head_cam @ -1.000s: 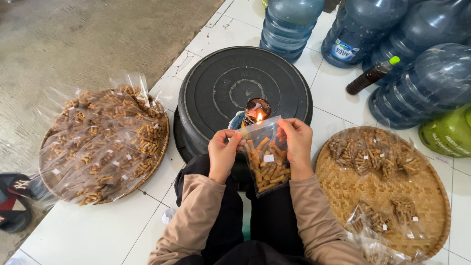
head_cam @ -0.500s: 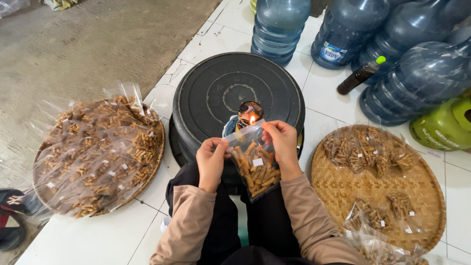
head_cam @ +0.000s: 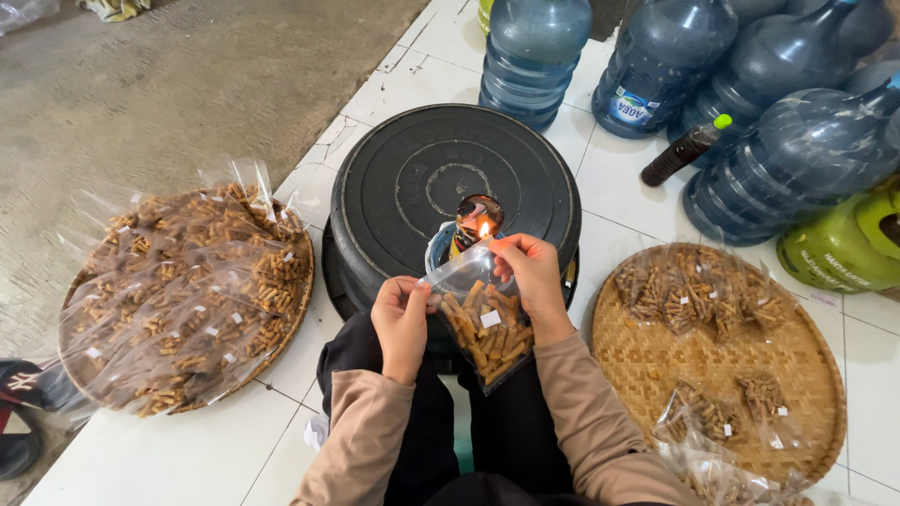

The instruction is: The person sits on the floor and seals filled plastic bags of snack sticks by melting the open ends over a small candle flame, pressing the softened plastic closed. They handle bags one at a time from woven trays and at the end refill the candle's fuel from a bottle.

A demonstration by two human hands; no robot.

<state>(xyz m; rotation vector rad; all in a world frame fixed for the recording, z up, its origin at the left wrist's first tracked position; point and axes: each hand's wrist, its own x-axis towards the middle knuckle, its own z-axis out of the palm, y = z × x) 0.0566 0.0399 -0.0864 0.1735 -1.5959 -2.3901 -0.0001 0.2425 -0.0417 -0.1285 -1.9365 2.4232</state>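
While a person sits on a white tiled floor (head_cam: 187,450) with legs folded, both hands hold up one small clear bag of brown stick snacks (head_cam: 483,323) just in front of an upturned black basin (head_cam: 412,178). On the near edge of that basin stands a small lamp (head_cam: 473,220) with a lit flame (head_cam: 485,228).

Each hand has its grip pressed together on the bag's open top. The left hand (head_cam: 401,323) pinches the top corner farther from the flame. The right hand (head_cam: 532,276) pinches the corner next to it, so the right hand is clearly the nearer one to the flame, its fingertips just beside it. The bag hangs down from the two pinches, its long axis running from the flame back toward the person's lap. The top edge is stretched between the hands and tilts up toward the flame; whether it touches the flame cannot be told.

Left of the basin lies a round woven tray (head_cam: 300,309) heaped with many filled clear bags. Right of the basin lies a second woven tray (head_cam: 806,375) with only a few bags on it. Beyond the basin stand several large blue water jugs (head_cam: 534,47), with a dark bottle (head_cam: 680,152) lying among them and a green gas cylinder (head_cam: 839,248) off to the right.
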